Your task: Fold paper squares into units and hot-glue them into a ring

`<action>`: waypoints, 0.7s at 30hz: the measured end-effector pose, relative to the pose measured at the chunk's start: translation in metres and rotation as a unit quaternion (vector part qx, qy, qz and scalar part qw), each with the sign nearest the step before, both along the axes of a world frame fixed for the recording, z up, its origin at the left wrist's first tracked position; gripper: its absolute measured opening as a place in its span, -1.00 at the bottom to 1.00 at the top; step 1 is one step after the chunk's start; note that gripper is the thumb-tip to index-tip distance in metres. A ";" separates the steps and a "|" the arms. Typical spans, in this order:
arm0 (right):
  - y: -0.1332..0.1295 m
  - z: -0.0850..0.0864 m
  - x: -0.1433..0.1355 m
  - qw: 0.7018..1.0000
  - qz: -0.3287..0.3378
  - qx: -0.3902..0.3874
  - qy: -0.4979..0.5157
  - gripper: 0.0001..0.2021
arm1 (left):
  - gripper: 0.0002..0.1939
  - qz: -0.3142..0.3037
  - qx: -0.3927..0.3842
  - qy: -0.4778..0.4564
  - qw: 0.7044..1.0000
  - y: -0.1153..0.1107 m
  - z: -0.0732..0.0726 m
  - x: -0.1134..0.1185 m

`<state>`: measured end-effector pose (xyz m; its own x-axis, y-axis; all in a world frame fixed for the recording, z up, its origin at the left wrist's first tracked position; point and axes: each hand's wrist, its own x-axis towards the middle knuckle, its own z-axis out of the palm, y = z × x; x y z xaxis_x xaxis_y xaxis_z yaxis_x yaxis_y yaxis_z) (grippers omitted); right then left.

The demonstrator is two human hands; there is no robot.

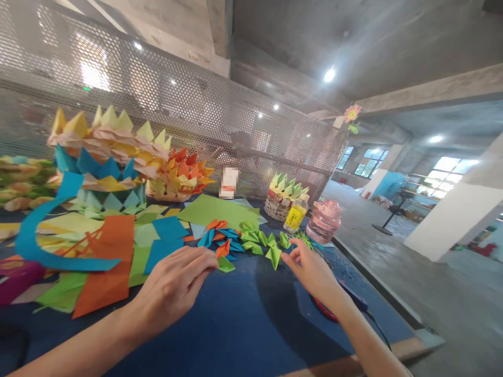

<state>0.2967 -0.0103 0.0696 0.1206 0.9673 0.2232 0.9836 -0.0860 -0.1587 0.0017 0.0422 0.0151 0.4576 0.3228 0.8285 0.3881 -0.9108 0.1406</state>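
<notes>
My left hand (178, 280) is closed in a pinch, its fingertips at the edge of a small green paper piece (226, 265). My right hand (314, 269) has its fingers curled but apart, just right of a folded green paper piece (274, 256), with nothing visible in its grasp. Between the hands and a little behind them lie several folded green pieces (253, 241). Beside these is a small heap of blue folded pieces (231, 238) mixed with orange folded pieces (222, 249).
Colored sheets, including an orange strip (112, 262) and a curled blue strip (29, 230), cover the left. Behind stand spiky paper baskets (106, 167), a yellow-labeled bottle (295, 215) and a pink bottle (324, 222). A mesh partition (188, 115) rises behind the blue table (236, 324).
</notes>
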 end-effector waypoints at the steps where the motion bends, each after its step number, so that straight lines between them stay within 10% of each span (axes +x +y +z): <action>1: 0.009 -0.001 -0.008 1.000 -0.010 -0.010 -0.011 -0.55 | -0.85 0.000 0.001 -0.001 1.000 0.000 0.000 0.000; 6: 0.032 -0.006 -0.028 0.996 -0.044 -0.042 -0.069 -0.48 | -0.83 0.003 0.000 -0.010 1.000 0.001 0.001 0.000; 14: 0.020 -0.015 -0.032 0.986 -0.022 -0.051 -0.157 -0.91 | -0.84 -0.001 -0.004 -0.004 1.000 0.001 0.001 0.000; 21: 0.004 0.025 -0.028 0.966 0.033 -0.034 -0.253 -0.74 | -0.80 0.009 -0.013 0.001 1.000 0.001 0.001 0.000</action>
<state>0.2683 -0.0059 0.0948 -0.0497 0.9835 0.1739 0.9373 -0.0142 0.3481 0.0018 0.0432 0.0164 0.4529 0.3529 0.8187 0.4052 -0.8995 0.1636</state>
